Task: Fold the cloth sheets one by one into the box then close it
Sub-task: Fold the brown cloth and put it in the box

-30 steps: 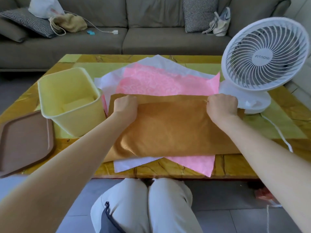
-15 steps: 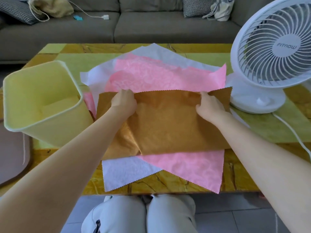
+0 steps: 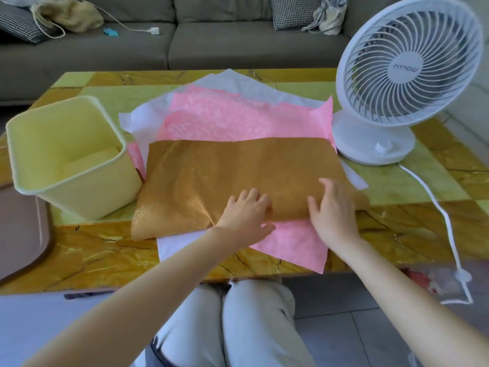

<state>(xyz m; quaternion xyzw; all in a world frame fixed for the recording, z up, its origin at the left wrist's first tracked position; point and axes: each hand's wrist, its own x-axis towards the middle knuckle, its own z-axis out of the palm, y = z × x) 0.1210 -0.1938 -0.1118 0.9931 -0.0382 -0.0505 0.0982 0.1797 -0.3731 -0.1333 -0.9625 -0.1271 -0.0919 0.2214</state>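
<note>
Cloth [image 3: 238, 176], brown, folded, atop pink sheet [image 3: 238, 120], long axis 9-to-3. Right hand [image 3: 333, 210] flat, spread on its near edge; left hand [image 3: 246, 210] beside, fingers bent, grip unclear. Box [image 3: 87, 197] at 10 o'clock, left hand nearer.

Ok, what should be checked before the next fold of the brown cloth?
1. Left hand and right hand rest on the near edge of the brown cloth: ok.
2. Brown cloth flat: not ok, creased by the left hand.
3. Pink cloth underneath free of the hands: cannot tell.
4. Box open, with room: ok, one yellow fold inside.
5. Lid off, left of the box: ok.
</note>
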